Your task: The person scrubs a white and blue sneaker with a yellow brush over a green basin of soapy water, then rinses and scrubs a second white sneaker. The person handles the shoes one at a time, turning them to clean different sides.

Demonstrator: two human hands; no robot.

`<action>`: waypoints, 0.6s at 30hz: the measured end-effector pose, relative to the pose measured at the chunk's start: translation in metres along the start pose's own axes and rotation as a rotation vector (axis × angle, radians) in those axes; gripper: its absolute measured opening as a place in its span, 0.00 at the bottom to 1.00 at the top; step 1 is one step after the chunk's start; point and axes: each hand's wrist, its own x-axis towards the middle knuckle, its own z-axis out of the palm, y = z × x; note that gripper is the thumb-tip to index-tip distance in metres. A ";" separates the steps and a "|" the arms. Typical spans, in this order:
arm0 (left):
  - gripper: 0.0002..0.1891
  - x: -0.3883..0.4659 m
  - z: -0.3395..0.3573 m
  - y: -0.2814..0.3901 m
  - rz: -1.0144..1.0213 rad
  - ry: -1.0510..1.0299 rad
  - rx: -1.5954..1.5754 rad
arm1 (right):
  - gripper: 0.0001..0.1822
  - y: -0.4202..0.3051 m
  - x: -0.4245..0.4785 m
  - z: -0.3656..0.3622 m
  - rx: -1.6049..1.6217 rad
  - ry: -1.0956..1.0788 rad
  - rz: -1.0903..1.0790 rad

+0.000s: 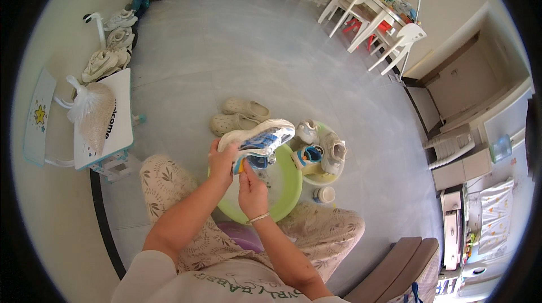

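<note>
A white and blue sneaker is tilted on its side over a green-rimmed basin. My left hand grips it around the sole and heel. At its collar, my right hand pinches the blue and yellow edge near the opening. The basin appears to hold cloudy water, partly hidden by my hands and the shoe. Just right of it, a smaller basin holds a pale sneaker, another light shoe and a blue-lined shoe. A white open-topped jar stands on the floor nearby.
Beige clogs lie beyond the basin. Something purple shows between my legs. To the left, a child's chair bears a plastic bag; several shoes line the wall. White chairs surround a table at the far right.
</note>
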 end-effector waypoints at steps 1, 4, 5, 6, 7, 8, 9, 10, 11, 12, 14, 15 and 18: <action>0.23 0.000 0.000 0.000 -0.006 0.010 -0.043 | 0.20 0.002 -0.001 0.000 0.031 -0.009 0.011; 0.24 0.000 0.001 0.002 -0.032 -0.026 -0.112 | 0.20 0.023 -0.003 -0.004 0.124 -0.038 0.037; 0.24 0.000 0.002 0.002 -0.050 -0.037 -0.148 | 0.20 0.029 -0.003 -0.006 0.155 -0.048 0.044; 0.25 0.001 0.001 0.001 -0.071 -0.032 -0.127 | 0.20 0.031 -0.002 -0.008 0.188 -0.060 0.050; 0.25 0.004 -0.004 -0.002 -0.088 -0.016 -0.103 | 0.20 0.022 0.001 -0.015 -0.128 -0.078 -0.056; 0.25 0.006 -0.008 -0.003 -0.105 0.000 -0.078 | 0.21 0.011 0.005 -0.027 -0.443 -0.095 -0.163; 0.25 0.004 -0.006 -0.001 -0.094 -0.002 -0.057 | 0.21 0.001 0.010 -0.037 -0.766 -0.098 -0.267; 0.24 0.002 -0.003 0.002 -0.083 -0.003 -0.036 | 0.20 -0.004 0.014 -0.040 -0.854 -0.104 -0.185; 0.23 0.001 0.000 0.006 -0.072 -0.004 -0.015 | 0.21 -0.001 0.014 -0.038 -0.828 -0.077 -0.166; 0.23 -0.001 0.004 0.008 -0.065 -0.016 -0.031 | 0.21 0.004 0.014 -0.037 -0.807 -0.045 -0.146; 0.24 0.000 0.007 0.003 -0.002 -0.021 0.011 | 0.21 0.022 0.015 -0.030 -0.492 -0.017 -0.063; 0.25 0.001 0.006 0.000 0.031 -0.016 0.038 | 0.22 0.024 0.013 -0.020 -0.192 -0.018 0.007; 0.25 0.011 0.006 -0.008 0.016 0.125 -0.124 | 0.23 0.008 0.005 -0.006 0.308 -0.071 0.270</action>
